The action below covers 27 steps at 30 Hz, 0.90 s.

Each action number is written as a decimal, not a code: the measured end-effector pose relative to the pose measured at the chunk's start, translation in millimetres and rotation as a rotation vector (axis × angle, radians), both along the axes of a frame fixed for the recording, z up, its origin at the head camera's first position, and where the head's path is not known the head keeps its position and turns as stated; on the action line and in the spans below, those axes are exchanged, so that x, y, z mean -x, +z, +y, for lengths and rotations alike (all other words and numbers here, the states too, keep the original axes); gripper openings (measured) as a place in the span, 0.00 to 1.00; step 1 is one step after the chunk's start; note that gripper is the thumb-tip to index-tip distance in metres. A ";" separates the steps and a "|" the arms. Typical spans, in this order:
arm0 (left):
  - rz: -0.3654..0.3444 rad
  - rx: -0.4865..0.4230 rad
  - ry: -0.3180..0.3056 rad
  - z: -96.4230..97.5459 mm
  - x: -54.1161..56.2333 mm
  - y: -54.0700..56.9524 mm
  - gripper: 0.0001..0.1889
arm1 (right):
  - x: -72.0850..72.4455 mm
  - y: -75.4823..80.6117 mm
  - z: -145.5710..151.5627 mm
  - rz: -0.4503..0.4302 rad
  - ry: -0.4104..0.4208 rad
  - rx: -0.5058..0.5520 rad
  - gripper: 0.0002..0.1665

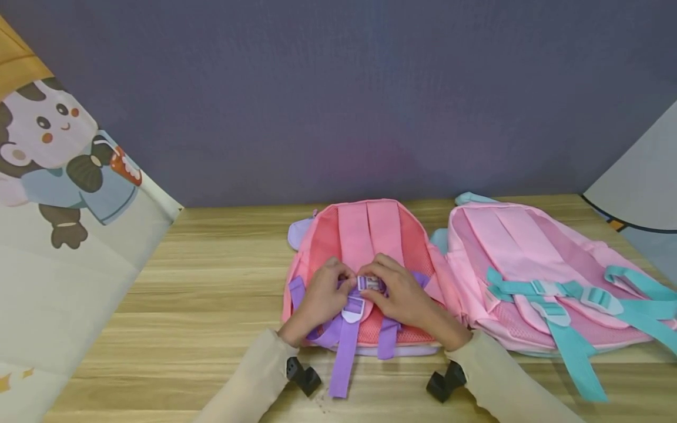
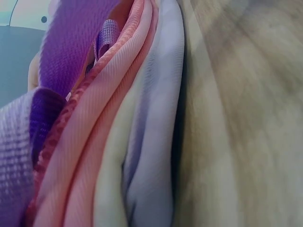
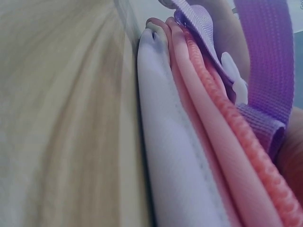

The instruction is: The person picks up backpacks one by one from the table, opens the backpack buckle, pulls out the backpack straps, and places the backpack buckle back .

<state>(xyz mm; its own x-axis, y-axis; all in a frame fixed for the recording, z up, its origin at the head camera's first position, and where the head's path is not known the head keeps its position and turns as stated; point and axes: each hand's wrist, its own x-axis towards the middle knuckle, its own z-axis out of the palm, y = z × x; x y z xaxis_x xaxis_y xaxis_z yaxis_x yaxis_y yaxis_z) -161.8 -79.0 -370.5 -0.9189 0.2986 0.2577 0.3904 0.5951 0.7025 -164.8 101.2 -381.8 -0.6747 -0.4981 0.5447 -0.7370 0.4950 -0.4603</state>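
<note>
A coral-pink backpack point(image 1: 319, 244) lies with its padded shoulder straps facing up. Over its middle, my right hand point(image 1: 399, 294) pinches a pale side-release buckle point(image 1: 370, 284) between thumb and fingers. My left hand point(image 1: 325, 296) faces it from the left, thumb and forefinger pinching the purple webbing strap point(image 1: 351, 286) at the buckle's left end. Just below the fingers sits a white strap adjuster point(image 1: 353, 309), from which a loose purple tail hangs past the bag's lower edge. Both wrist views look along that lower edge, with purple webbing point(image 2: 75, 42) beside it; the fingertips are hidden there.
A lighter pink backpack point(image 1: 508, 235) with teal straps point(image 1: 576, 352) and white buckles lies close against the right side. Both bags rest on a wood-grain table point(image 1: 174, 329). Behind rises a dark grey-blue panel point(image 1: 338, 106); a cartoon-printed wall point(image 1: 63, 282) stands at left.
</note>
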 end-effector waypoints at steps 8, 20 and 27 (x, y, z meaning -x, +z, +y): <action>-0.018 -0.019 -0.012 0.4 -1.5 1.2 0.03 | 0.4 -0.4 -0.4 0.006 0.006 0.011 0.14; -0.104 -0.035 -0.069 -9.7 1.9 8.3 0.04 | -0.7 -1.4 -1.1 0.030 -0.014 0.055 0.14; -0.082 -0.033 -0.055 -8.6 2.1 7.6 0.04 | -0.6 -0.6 -0.2 0.013 -0.019 0.059 0.14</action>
